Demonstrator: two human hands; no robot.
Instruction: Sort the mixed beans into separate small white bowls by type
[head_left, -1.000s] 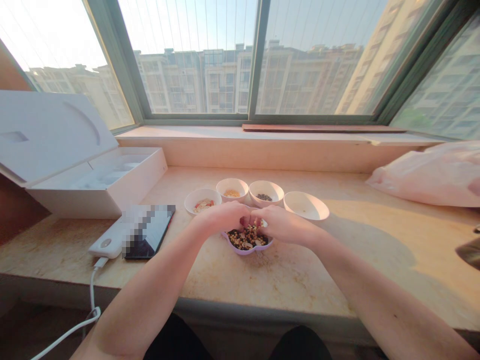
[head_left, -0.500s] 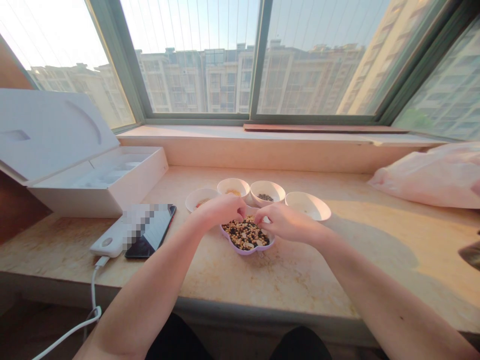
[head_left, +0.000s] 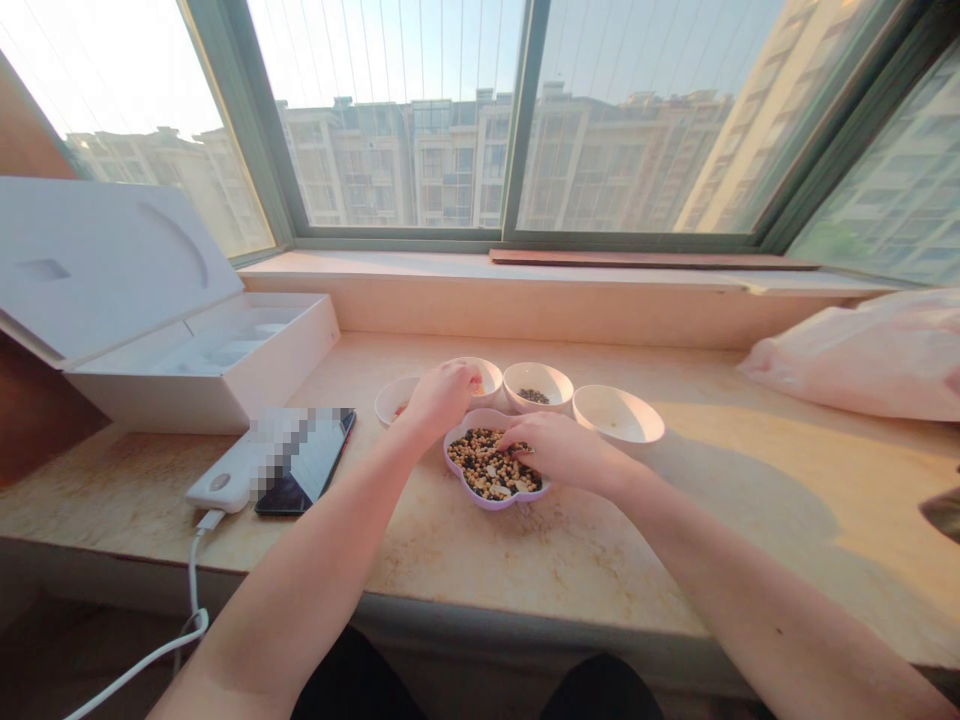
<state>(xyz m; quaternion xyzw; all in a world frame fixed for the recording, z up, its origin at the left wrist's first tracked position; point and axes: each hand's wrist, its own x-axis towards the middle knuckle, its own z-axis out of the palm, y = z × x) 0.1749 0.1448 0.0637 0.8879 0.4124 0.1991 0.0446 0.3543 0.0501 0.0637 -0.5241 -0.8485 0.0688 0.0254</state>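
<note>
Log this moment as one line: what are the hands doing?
left hand: at white bowl | right hand: touching bean mix | lilac scalloped dish: holds mix

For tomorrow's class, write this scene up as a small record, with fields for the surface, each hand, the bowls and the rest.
Surface: stone window sill
Left hand: fingertips at the bowl of yellow grains
Right hand: fingers at mixed beans in a flower-shaped dish
Bowls: dark seeds; nearly empty white bowl
Rest: power bank, phone, open white box, pink plastic bag
</note>
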